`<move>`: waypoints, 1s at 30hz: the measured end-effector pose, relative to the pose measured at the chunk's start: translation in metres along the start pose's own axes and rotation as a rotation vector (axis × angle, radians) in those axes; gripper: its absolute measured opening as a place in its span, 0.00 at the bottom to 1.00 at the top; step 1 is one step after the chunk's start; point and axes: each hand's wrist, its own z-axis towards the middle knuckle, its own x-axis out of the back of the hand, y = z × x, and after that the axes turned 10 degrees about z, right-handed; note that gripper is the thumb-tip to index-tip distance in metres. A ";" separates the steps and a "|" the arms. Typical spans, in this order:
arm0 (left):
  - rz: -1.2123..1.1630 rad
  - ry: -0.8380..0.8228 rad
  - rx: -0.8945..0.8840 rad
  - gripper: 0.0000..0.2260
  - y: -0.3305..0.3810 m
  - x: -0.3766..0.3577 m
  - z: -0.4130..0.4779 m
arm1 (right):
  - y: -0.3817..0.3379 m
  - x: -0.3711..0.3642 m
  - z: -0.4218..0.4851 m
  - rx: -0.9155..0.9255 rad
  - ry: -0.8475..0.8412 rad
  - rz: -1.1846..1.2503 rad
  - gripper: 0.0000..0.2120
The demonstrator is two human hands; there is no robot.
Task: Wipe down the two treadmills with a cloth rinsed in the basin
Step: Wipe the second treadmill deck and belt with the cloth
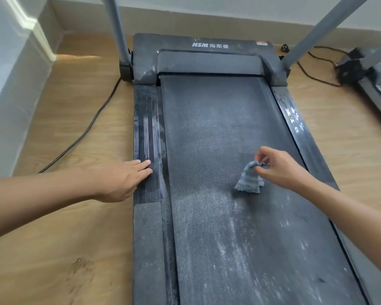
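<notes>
Now the soft, limp cloth (249,179) is pinched by a corner in the right hand (277,168) at four o'clock on the belt (218,128), the left hand (121,179) laid flat at nine; probably better bunched whole.

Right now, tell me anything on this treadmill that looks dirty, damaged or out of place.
Pale dust coats the belt, streaked thickest at the near end; white marks spot the right side rail. Nothing looks broken or askew.

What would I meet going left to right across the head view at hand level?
In order: dark power cable on the floor → left hand → ribbed black side rail → dusty grey treadmill belt → blue striped cloth → right hand.
</notes>
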 end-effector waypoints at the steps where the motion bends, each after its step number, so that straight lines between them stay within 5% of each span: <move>1: 0.030 0.078 0.023 0.28 0.001 -0.003 0.001 | -0.011 0.001 -0.001 0.007 0.033 0.045 0.09; 7: -0.004 0.467 0.157 0.16 0.011 -0.012 0.027 | -0.076 -0.042 0.006 0.118 0.231 0.128 0.07; 12: -0.236 0.611 0.268 0.19 0.023 -0.017 0.048 | -0.082 -0.138 -0.029 0.314 -0.068 -0.207 0.03; 16: -0.580 0.549 0.394 0.23 0.039 -0.019 0.059 | -0.084 -0.134 -0.053 0.356 -0.206 -0.278 0.09; 22: -0.529 0.462 0.338 0.28 0.040 -0.022 0.065 | -0.096 -0.069 -0.059 0.509 -0.454 -0.519 0.24; 26: -0.506 0.570 0.472 0.30 0.053 -0.031 0.079 | -0.093 -0.097 -0.041 0.405 -0.326 -0.442 0.30; 30: -0.547 0.720 0.551 0.29 0.054 -0.039 0.090 | -0.102 -0.175 -0.023 0.084 -0.094 -0.185 0.38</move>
